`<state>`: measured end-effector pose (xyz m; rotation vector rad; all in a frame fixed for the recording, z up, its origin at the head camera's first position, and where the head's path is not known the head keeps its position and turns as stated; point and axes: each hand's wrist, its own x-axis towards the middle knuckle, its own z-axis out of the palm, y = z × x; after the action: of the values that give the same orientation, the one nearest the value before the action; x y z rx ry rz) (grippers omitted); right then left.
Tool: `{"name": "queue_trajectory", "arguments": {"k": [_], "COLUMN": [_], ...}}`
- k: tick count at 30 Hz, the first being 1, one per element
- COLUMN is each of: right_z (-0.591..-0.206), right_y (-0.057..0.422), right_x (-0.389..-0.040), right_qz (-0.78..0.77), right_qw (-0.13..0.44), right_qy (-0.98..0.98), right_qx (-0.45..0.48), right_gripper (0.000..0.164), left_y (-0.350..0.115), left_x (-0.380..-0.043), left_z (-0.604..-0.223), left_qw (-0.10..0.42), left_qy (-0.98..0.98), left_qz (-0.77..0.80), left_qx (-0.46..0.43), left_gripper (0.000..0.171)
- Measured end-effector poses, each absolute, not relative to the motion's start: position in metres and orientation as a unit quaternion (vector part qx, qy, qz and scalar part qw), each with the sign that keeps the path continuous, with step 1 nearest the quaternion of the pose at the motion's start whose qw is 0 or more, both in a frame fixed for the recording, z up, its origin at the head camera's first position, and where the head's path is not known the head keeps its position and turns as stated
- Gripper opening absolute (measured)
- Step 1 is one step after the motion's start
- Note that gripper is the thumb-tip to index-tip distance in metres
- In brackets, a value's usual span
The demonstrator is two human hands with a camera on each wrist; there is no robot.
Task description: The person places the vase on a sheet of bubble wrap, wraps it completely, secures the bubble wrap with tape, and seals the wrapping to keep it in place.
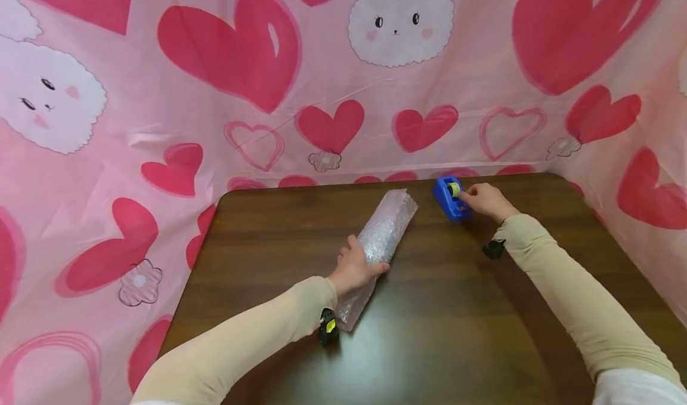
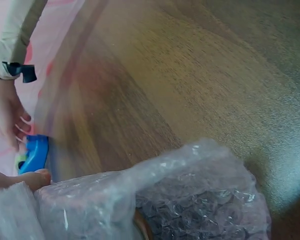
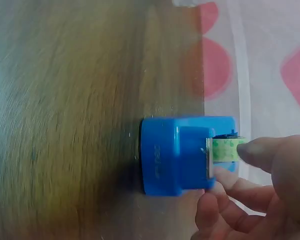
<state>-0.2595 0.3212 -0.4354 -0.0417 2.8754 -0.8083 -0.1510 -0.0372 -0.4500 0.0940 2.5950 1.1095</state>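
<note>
A rolled length of bubble wrap (image 1: 387,225) lies slantwise on the table, and my left hand (image 1: 355,268) grips it around its middle. At its open end in the left wrist view, a brown curved edge shows inside the bubble wrap (image 2: 200,200); the rest of that item is hidden. To the right and farther back stands a blue tape dispenser (image 1: 449,201) with a small roll of green patterned tape (image 3: 226,149). My right hand (image 1: 487,201) is at the dispenser, its thumb on the tape and its curled fingers by the cutter, pinching the tape there.
Both things rest on a dark brown wooden table (image 1: 456,333) with rounded far corners. Pink cloth (image 1: 333,77) printed with hearts and white animal faces hangs behind the table and along its sides, close to the dispenser.
</note>
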Motion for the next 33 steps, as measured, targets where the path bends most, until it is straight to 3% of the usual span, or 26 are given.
{"name": "queue_trajectory", "arguments": {"k": [3,17,26,33], "right_z": [-0.440,-0.451,-0.454,-0.455], "right_y": [0.322,0.317,0.318,0.315], "right_x": [-0.261,-0.255,-0.246,-0.231], "right_qz": [-0.319,-0.532,-0.625,-0.713], "right_qw": [0.096,0.114,0.123,0.090], "right_qy": [0.943,0.830,0.762,0.686], "right_qx": [0.017,0.120,0.115,0.111], "right_gripper": [0.052,0.040,0.029,0.013], "left_y": [-0.036,-0.036,-0.036,-0.037], "left_x": [-0.150,-0.150,-0.147,-0.149], "left_z": [-0.450,-0.451,-0.451,-0.450], "left_qw": [0.160,0.169,0.175,0.171], "left_qy": [0.906,0.902,0.896,0.896], "left_qz": [0.391,0.397,0.408,0.407], "left_qx": [0.033,0.035,0.032,0.035], "left_gripper": [0.094,0.093,0.096,0.097]}}
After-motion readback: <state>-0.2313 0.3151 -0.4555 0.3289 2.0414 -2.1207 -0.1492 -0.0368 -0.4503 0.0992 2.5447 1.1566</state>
